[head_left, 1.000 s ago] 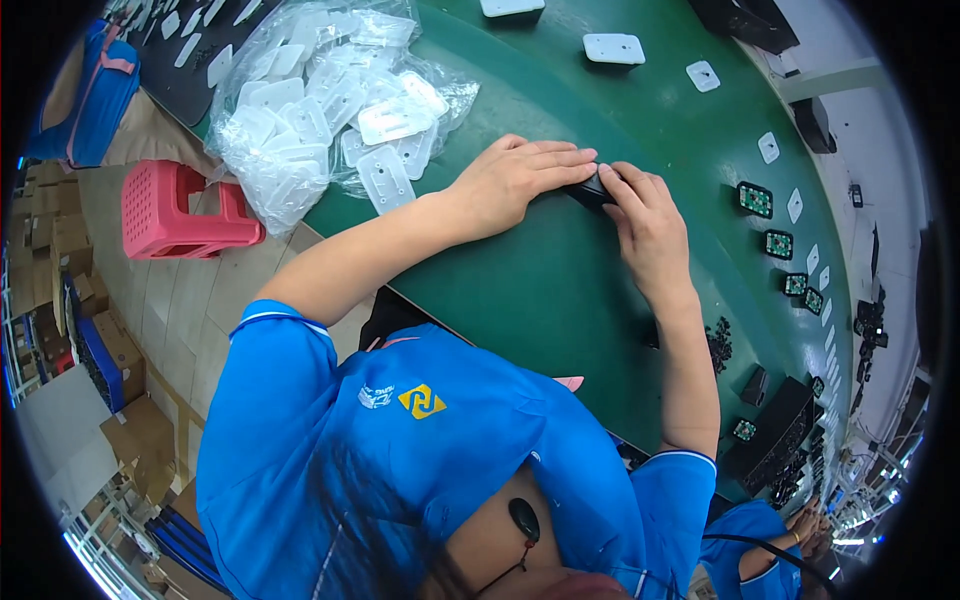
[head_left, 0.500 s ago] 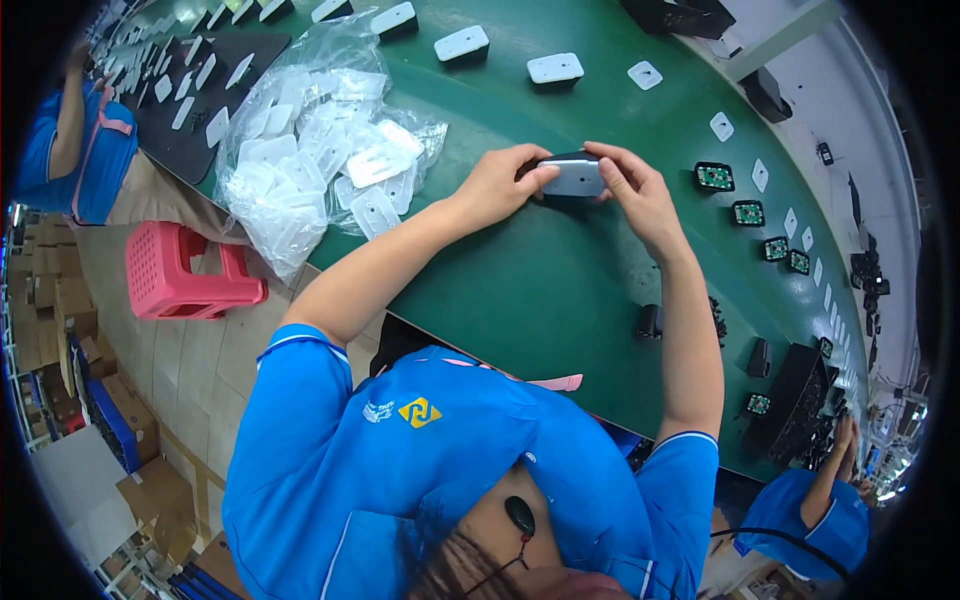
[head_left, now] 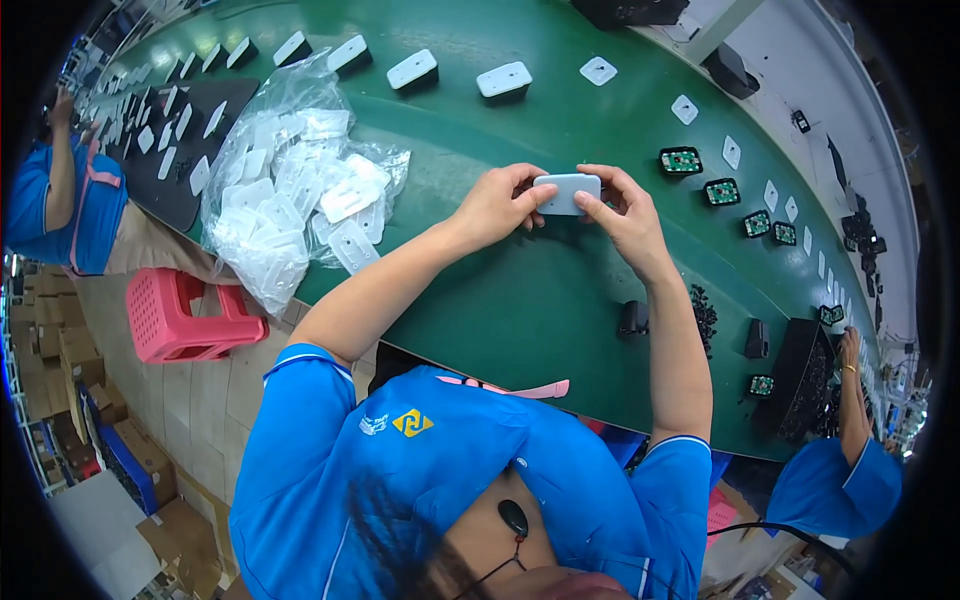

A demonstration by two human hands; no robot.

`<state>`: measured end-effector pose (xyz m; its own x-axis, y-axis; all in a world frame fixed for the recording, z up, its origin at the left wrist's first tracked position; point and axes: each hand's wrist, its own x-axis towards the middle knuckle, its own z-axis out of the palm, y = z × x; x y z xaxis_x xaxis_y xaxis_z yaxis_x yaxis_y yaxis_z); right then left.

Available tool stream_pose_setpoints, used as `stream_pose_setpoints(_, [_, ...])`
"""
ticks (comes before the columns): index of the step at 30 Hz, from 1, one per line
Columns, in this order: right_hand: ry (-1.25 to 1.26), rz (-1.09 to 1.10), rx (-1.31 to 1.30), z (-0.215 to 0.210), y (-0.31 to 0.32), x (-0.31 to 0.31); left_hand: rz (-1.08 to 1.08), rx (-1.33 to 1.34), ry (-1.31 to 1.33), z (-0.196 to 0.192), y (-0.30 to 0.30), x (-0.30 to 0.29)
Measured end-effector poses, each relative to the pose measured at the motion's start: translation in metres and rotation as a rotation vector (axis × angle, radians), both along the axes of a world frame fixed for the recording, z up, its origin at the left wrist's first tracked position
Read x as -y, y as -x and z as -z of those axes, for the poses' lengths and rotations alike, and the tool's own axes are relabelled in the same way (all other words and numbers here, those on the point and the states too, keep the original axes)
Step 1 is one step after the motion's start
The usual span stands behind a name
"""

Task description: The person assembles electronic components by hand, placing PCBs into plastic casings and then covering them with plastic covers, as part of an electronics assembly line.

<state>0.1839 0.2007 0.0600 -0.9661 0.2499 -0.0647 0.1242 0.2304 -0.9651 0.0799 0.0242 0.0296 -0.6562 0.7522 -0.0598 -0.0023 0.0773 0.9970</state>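
1. Pale grey plastic, a small rounded rectangular housing (head_left: 567, 193), is held up just above the green conveyor belt (head_left: 500, 300), between the two hands and clear of the surface
2. It looks light and stiff, a hard moulded shell with smooth faces that could slip under sweaty fingers; I would judge the short ends the sensible place to take it, since the broad face stays free that way
3. That is how it is taken: the left hand (head_left: 495, 205) pinches the left end, thumb and fingertips closed on the edge, the other fingers curled underneath
4. The right hand (head_left: 625, 215) closes on the right end in the same fashion, thumb on the near edge and fingers wrapped over the far one; neither hand is spread wider than the piece itself
5. To the left, well apart, lies a clear plastic bag of white covers (head_left: 300, 190), some spilling out onto the belt
6. Beyond the hands a row of white-topped units (head_left: 503, 80) runs along the belt, and small green circuit boards (head_left: 680, 160) sit off to the right
7. A black part (head_left: 632, 318) stands near the right forearm, beside a scatter of small dark pieces (head_left: 703, 315)
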Motion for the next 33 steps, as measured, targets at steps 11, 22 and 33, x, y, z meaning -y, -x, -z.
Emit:
stream_pose_setpoints(11, [-0.006,0.38,-0.161,-0.02,-0.049,-0.05,-0.051,0.001,0.183,0.016,0.072,-0.09])
stream_pose_setpoints(22, [0.002,0.588,-0.161,-0.014,-0.132,-0.056,0.036,-0.089,0.426,0.0,0.094,-0.091])
stream_pose_setpoints(33, [0.047,0.633,-0.144,-0.003,-0.159,-0.04,0.003,-0.307,0.579,0.0,0.096,-0.086])
